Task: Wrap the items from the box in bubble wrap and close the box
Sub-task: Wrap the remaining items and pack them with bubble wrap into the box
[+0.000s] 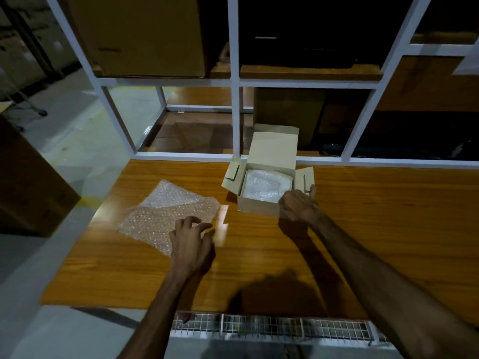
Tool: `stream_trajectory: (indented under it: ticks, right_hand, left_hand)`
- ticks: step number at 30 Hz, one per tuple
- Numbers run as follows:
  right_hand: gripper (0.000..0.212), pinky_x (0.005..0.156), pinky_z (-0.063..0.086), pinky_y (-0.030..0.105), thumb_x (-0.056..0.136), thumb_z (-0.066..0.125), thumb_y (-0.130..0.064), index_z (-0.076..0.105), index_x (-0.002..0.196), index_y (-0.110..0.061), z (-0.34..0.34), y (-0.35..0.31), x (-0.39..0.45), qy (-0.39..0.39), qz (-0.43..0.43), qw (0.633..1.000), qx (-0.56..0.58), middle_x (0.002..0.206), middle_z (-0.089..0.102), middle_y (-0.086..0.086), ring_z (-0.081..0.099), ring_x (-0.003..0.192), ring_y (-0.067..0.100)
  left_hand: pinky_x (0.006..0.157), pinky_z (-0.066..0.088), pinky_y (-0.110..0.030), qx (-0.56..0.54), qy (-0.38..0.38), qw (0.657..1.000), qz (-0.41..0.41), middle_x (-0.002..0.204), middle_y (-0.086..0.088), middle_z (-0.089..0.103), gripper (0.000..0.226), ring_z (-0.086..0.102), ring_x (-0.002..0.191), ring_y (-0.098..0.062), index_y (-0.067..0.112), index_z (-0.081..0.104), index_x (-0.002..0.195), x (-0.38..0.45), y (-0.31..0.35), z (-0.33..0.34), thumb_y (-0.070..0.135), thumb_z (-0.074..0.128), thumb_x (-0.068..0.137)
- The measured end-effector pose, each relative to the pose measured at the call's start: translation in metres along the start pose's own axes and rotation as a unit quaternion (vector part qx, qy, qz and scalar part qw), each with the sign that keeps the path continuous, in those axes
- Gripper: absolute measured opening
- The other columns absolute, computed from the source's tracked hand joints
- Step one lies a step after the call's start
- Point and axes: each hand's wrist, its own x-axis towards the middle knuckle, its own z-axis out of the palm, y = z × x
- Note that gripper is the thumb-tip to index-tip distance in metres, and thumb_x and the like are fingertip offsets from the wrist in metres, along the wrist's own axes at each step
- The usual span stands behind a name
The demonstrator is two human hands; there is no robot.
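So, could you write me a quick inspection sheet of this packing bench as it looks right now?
Surface: wooden table, mostly bare.
Job's things: small cardboard box open, lid up; pale plastic-wrapped item inside; bubble wrap spread flat to its left.
Clutter: nothing seen.
Grippers: left hand spread on the wrap's near corner; right hand at the box's near right corner.
Cables: nothing seen.
Surroundings: white shelving frame with large cartons behind.
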Motion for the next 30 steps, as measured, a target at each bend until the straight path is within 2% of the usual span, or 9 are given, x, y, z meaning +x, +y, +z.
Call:
stream_trajectory:
  ticks: [4, 8, 11, 14, 19, 22, 24, 26, 30]
  right_hand:
    - [0.007, 0.120, 0.014, 0.071, 0.094, 0.067, -0.021, 0.069, 0.088, -0.022, 0.012, -0.033, -0.026, 0.110, 0.047, 0.993, -0.003, 0.108, 0.070, -0.002, 0.064, 0.112, 0.021]
    - [0.021, 0.118, 0.020, 0.056, 0.099, 0.063, -0.023, 0.073, 0.115, -0.032, 0.043, -0.089, -0.062, 0.185, 0.066, 0.970, 0.145, 0.129, 0.065, -0.006, 0.053, 0.130, 0.018]
    - [0.021, 0.114, 0.018, 0.046, 0.103, 0.057, -0.026, 0.072, 0.113, -0.035, 0.076, -0.131, -0.080, 0.132, 0.062, 0.965, 0.218, 0.130, 0.063, -0.011, 0.050, 0.133, 0.013]
    - [0.023, 0.099, 0.014, 0.033, 0.104, 0.057, -0.026, 0.071, 0.118, -0.037, 0.101, -0.161, -0.088, 0.055, 0.025, 0.957, 0.283, 0.134, 0.062, -0.013, 0.048, 0.134, 0.010]
    - [0.029, 0.116, 0.038, 0.046, 0.102, 0.058, -0.030, 0.069, 0.129, -0.034, 0.111, -0.195, -0.085, 0.032, 0.021, 0.933, 0.359, 0.132, 0.068, -0.011, 0.060, 0.125, 0.011]
    - [0.061, 0.091, 0.059, 0.049, 0.096, 0.059, -0.048, 0.045, 0.154, -0.035, 0.112, -0.209, -0.074, -0.013, 0.064, 0.884, 0.463, 0.127, 0.072, 0.001, 0.066, 0.099, 0.022]
    - [0.077, 0.076, 0.057, 0.045, 0.090, 0.059, -0.061, 0.026, 0.158, -0.046, 0.111, -0.212, -0.065, -0.025, 0.099, 0.853, 0.511, 0.134, 0.068, 0.005, 0.067, 0.095, 0.031]
    - [0.074, 0.072, 0.057, 0.040, 0.095, 0.064, -0.043, 0.026, 0.158, -0.046, 0.105, -0.211, -0.065, -0.011, 0.115, 0.835, 0.538, 0.142, 0.060, 0.002, 0.071, 0.102, 0.034]
    - [0.055, 0.060, 0.052, 0.017, 0.095, 0.055, 0.007, 0.061, 0.141, -0.022, 0.101, -0.193, -0.072, -0.004, 0.088, 0.860, 0.503, 0.150, 0.057, 0.001, 0.067, 0.095, 0.012]
  left_hand:
    - [0.099, 0.036, -0.052, -0.034, 0.012, 0.999, -0.020, 0.127, -0.002, 0.063, 0.025, 0.049, 0.124, -0.025, 0.029, 0.077, 0.119, -0.017, -0.031, -0.010, 0.037, 0.062, 0.101]
    - [0.096, 0.040, -0.051, -0.007, -0.014, 0.999, -0.027, 0.131, -0.002, 0.061, 0.034, 0.050, 0.127, -0.026, 0.031, 0.074, 0.123, -0.033, -0.060, -0.018, 0.047, 0.063, 0.095]
    - [0.101, 0.043, -0.053, 0.026, -0.057, 0.997, -0.047, 0.141, -0.006, 0.057, 0.043, 0.049, 0.132, -0.029, 0.029, 0.072, 0.126, -0.041, -0.072, -0.019, 0.053, 0.069, 0.091]
    - [0.093, 0.051, -0.047, 0.032, -0.038, 0.998, -0.035, 0.130, -0.008, 0.063, 0.039, 0.059, 0.118, -0.031, 0.025, 0.076, 0.114, -0.048, -0.079, -0.016, 0.053, 0.061, 0.090]
    - [0.080, 0.052, -0.043, 0.032, 0.026, 0.999, -0.015, 0.107, -0.001, 0.067, 0.018, 0.063, 0.100, -0.027, 0.023, 0.075, 0.098, -0.054, -0.084, -0.011, 0.031, 0.059, 0.099]
    - [0.079, 0.048, -0.042, -0.022, 0.048, 0.999, 0.005, 0.102, 0.005, 0.066, 0.016, 0.059, 0.097, -0.022, 0.026, 0.072, 0.096, -0.061, -0.072, -0.012, 0.033, 0.058, 0.100]
    - [0.081, 0.047, -0.043, -0.066, 0.052, 0.996, 0.031, 0.102, 0.006, 0.066, 0.015, 0.058, 0.098, -0.019, 0.025, 0.071, 0.096, -0.068, -0.056, -0.012, 0.033, 0.059, 0.098]
    - [0.081, 0.048, -0.043, -0.114, 0.045, 0.990, 0.066, 0.101, 0.005, 0.067, 0.015, 0.057, 0.097, -0.016, 0.022, 0.072, 0.095, -0.076, -0.040, -0.011, 0.034, 0.063, 0.096]
    - [0.082, 0.046, -0.033, -0.194, 0.022, 0.975, 0.108, 0.095, 0.008, 0.067, 0.021, 0.057, 0.092, -0.010, 0.022, 0.072, 0.092, -0.093, -0.027, -0.012, 0.042, 0.069, 0.093]
